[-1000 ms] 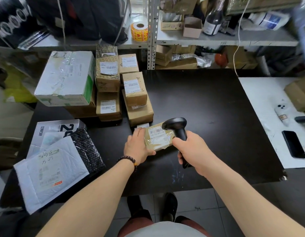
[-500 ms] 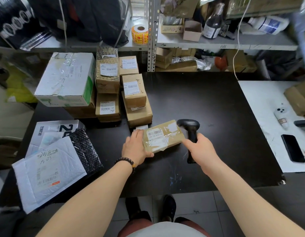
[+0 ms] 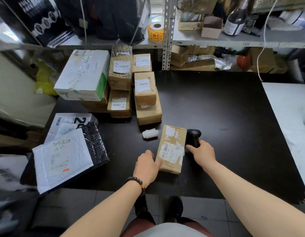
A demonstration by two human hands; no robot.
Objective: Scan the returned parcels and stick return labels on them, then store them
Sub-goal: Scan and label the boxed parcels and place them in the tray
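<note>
A brown cardboard parcel (image 3: 171, 151) is seen lying flat on the black table (image 3: 225, 117), its long axis running away from the person, and it serves as the landmark here. A white barcode label (image 3: 172, 152) is stuck on its top face, toward the near end, under clear tape. The near left corner of the parcel is pressed by the left hand (image 3: 147, 165), whose fingers are curled against the box's side; a beaded bracelet (image 3: 137, 183) is worn on that wrist. Just right of the parcel, a black handheld scanner (image 3: 192, 136) is gripped around its handle by the right hand (image 3: 202, 153), the fingers closed firmly on it. The scanner's head is touching or nearly touching the parcel's right edge; which of the two cannot be told. Just left of the parcel's far end, a small white plastic piece (image 3: 150, 133) is lying on the table. Beyond the parcel and to the left, a stack of labelled cardboard boxes (image 3: 131, 88) is piled, with a larger white and green box (image 3: 83, 75) at its left. Well to the left of the parcel, a white padded mailer (image 3: 61, 162) is laid over a black bubble-wrap packet (image 3: 95, 142). Far behind the parcel, a roll of yellow and red stickers (image 3: 155, 32) is standing on the shelf (image 3: 242, 40).
</note>
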